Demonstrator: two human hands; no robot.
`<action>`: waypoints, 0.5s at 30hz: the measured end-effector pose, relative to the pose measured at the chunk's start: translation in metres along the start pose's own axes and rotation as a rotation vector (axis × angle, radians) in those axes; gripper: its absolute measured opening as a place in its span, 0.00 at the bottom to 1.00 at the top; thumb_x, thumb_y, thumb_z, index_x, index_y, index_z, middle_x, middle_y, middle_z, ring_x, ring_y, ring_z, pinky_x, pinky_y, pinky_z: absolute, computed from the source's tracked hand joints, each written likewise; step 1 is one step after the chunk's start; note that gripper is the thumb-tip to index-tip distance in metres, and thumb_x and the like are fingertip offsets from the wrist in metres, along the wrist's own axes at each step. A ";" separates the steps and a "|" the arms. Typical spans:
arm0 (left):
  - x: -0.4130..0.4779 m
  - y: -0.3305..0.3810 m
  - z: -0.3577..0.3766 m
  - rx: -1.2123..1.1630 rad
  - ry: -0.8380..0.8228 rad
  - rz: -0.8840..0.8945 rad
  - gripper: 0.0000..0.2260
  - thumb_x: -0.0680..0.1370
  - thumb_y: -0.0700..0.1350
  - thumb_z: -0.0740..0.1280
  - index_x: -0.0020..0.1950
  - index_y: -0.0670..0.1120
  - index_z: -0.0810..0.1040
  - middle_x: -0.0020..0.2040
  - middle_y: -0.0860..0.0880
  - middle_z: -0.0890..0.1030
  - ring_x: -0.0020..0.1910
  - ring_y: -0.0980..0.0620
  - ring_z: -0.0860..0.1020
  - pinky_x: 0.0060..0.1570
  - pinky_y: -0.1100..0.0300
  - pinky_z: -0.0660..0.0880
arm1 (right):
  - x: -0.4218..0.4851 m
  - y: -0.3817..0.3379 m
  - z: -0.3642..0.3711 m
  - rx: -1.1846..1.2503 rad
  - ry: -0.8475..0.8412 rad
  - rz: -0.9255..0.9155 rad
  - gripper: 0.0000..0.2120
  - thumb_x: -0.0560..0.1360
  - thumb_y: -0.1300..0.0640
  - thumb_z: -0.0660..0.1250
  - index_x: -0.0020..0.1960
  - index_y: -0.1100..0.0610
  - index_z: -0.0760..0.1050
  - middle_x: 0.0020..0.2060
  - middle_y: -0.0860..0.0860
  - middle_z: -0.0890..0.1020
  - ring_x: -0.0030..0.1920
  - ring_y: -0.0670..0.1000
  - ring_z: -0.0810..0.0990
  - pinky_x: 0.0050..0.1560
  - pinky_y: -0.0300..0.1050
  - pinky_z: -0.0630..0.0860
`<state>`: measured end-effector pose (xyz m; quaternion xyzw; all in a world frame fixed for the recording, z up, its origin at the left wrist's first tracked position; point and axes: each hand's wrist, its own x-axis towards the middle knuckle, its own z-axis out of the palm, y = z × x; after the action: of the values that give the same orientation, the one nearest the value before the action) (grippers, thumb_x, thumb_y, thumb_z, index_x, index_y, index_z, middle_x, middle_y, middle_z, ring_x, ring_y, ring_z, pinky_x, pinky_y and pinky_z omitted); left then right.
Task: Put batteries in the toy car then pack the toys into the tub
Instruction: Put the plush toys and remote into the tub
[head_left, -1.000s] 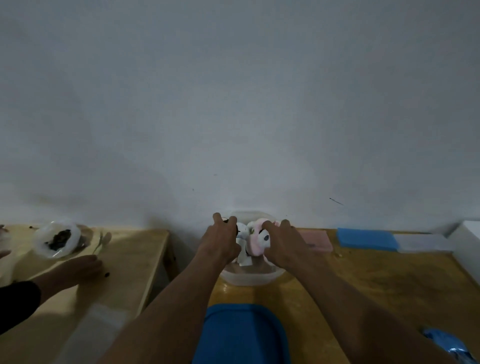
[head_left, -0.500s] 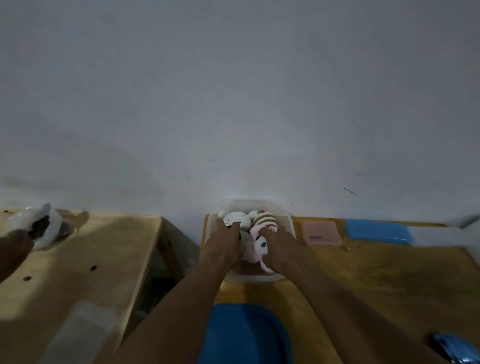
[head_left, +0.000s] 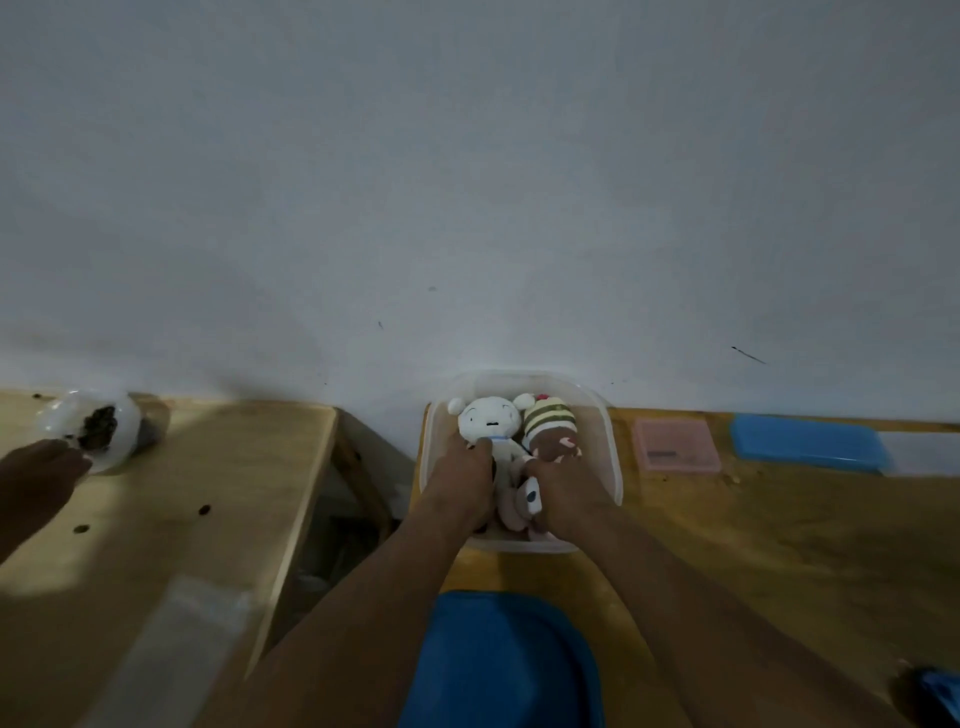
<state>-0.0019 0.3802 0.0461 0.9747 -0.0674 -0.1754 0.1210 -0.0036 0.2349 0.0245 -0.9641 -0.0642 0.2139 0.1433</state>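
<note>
We identify the left hand (head_left: 460, 480) and right hand (head_left: 566, 491) as bare. The left forearm (head_left: 363, 597) and right forearm (head_left: 675, 597) are uncovered to the frame's lower edge. We cannot resolve finger detail in the dim, blurred view.

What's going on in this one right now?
A person has both hands inside the clear tub. The left hand is on the white plush toy and the right hand is on the pink toy, beside a striped toy. Whether the fingers grip or just press is unclear. A blue lid lies off the tub.
</note>
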 end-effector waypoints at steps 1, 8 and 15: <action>-0.001 0.000 0.006 -0.058 -0.012 -0.035 0.19 0.81 0.39 0.61 0.72 0.40 0.64 0.68 0.39 0.70 0.61 0.43 0.73 0.40 0.80 0.70 | 0.002 0.000 0.001 -0.010 0.010 -0.006 0.32 0.66 0.54 0.76 0.67 0.46 0.69 0.63 0.56 0.73 0.61 0.56 0.72 0.53 0.45 0.72; -0.015 0.005 -0.012 0.033 0.035 -0.081 0.24 0.77 0.43 0.69 0.70 0.41 0.64 0.65 0.40 0.70 0.63 0.43 0.72 0.59 0.54 0.71 | 0.000 0.006 -0.004 0.017 -0.001 -0.047 0.30 0.66 0.53 0.76 0.65 0.46 0.71 0.61 0.56 0.75 0.59 0.56 0.74 0.48 0.44 0.72; -0.035 0.006 -0.025 0.066 0.149 -0.042 0.18 0.77 0.44 0.68 0.66 0.43 0.69 0.67 0.40 0.64 0.54 0.45 0.76 0.54 0.55 0.76 | -0.021 0.006 -0.018 0.066 0.119 -0.086 0.27 0.72 0.58 0.70 0.69 0.51 0.67 0.66 0.55 0.70 0.63 0.57 0.72 0.54 0.44 0.72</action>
<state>-0.0262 0.3865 0.0823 0.9897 -0.0433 -0.1023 0.0898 -0.0146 0.2209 0.0472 -0.9663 -0.0899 0.1517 0.1876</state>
